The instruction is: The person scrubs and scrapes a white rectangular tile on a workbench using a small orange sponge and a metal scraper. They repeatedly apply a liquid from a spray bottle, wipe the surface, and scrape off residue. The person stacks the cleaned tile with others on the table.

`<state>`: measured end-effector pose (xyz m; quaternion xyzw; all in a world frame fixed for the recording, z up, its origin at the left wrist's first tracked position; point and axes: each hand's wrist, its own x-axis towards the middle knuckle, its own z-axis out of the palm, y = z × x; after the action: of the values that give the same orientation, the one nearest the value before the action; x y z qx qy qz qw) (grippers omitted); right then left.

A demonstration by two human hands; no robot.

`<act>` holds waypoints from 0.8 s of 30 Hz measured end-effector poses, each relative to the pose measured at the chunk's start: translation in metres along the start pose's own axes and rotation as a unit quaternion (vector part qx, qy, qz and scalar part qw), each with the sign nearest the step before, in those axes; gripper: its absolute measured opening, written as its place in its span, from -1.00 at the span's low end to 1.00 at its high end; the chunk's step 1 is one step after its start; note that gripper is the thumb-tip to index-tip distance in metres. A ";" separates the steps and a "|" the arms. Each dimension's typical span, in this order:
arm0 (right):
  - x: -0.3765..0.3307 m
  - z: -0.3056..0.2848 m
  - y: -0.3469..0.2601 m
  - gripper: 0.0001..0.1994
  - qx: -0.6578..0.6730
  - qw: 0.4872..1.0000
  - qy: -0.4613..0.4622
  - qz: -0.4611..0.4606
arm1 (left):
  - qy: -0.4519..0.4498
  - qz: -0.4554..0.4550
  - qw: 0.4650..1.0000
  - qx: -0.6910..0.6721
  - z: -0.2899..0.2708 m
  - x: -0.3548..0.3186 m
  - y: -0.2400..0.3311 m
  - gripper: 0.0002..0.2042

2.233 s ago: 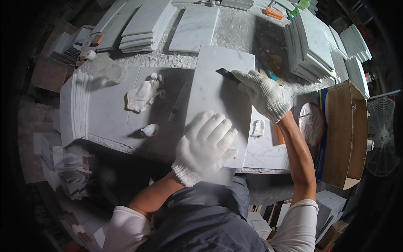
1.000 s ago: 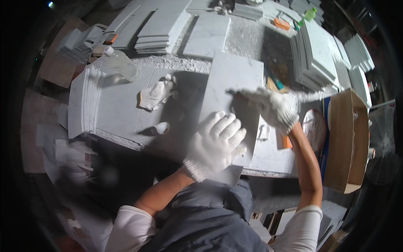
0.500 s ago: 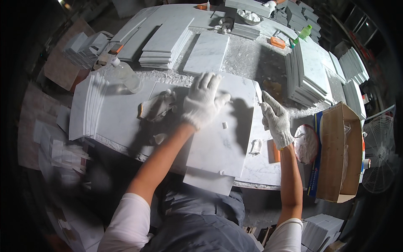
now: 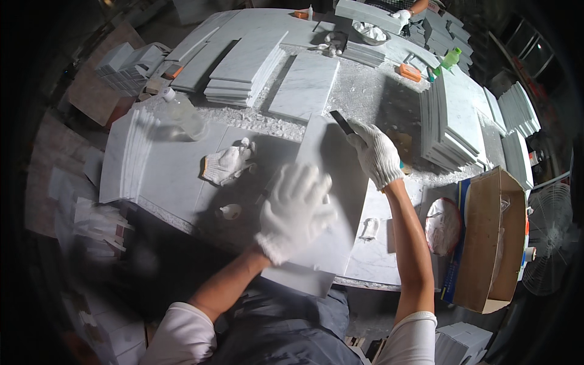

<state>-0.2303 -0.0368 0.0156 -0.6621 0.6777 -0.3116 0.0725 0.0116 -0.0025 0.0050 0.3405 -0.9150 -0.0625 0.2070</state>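
A grey-white marble slab (image 4: 331, 152) lies before me on the worktable, on top of another slab (image 4: 295, 279) whose end sticks out at the near edge. My left hand (image 4: 298, 210), in a white knit glove, is over the slab's left side, fingers spread and blurred; whether it touches is unclear. At the slab's far right, my gloved right hand (image 4: 374, 152) is closed around a scraper (image 4: 342, 122) with a dark flat blade pointing away to the left. Its grip is mostly hidden in the glove. A spare pair of gloves (image 4: 228, 163) lies left of the slab.
Stacked slabs stand at left (image 4: 129, 155), far left (image 4: 243, 64) and right (image 4: 450, 121). A plastic bottle (image 4: 182, 115) leans at left. On the right are a white-filled round container (image 4: 442, 227), a cardboard box (image 4: 494, 240) and a fan (image 4: 550, 237). Another person's gloved hand (image 4: 401, 16) appears at the back.
My left hand has slid toward me from the slab's far end. My right hand, with the scraper, has moved left over the slab's far right part. The view has shifted slightly.
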 end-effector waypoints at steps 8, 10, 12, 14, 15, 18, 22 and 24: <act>0.026 0.010 0.004 -0.64 -0.018 0.997 -0.045 -0.058 | -0.056 -0.010 0.998 0.021 -0.003 -0.010 0.005 -0.32; 0.027 0.011 0.006 -0.63 -0.021 0.997 -0.049 -0.059 | -0.130 -0.020 0.991 0.034 -0.006 -0.010 0.006 -0.30; 0.028 0.012 0.008 -0.63 -0.039 0.995 -0.068 -0.057 | -0.109 -0.018 0.994 0.018 -0.008 -0.011 0.007 -0.30; 0.030 0.014 0.010 -0.62 -0.036 0.994 -0.074 -0.067 | -0.113 -0.020 0.993 0.015 -0.010 -0.012 0.008 -0.30; 0.031 0.014 0.012 -0.62 -0.030 0.994 -0.061 -0.085 | -0.121 -0.018 0.992 0.017 -0.010 -0.012 0.008 -0.30; 0.035 0.017 0.014 -0.62 -0.020 0.994 -0.069 -0.081 | -0.071 -0.008 0.997 0.020 -0.007 -0.010 0.007 -0.33; 0.041 0.018 0.015 -0.63 -0.012 0.993 -0.097 -0.072 | -0.081 -0.001 0.992 0.095 -0.001 -0.011 0.006 -0.34; 0.043 0.017 0.015 -0.62 -0.033 0.992 -0.101 -0.072 | -0.055 -0.004 0.997 0.055 0.000 -0.013 0.005 -0.34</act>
<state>-0.2392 -0.0842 0.0075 -0.7392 0.6273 -0.2250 0.0967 0.0173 0.0101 0.0016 0.3510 -0.9258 -0.0316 0.1367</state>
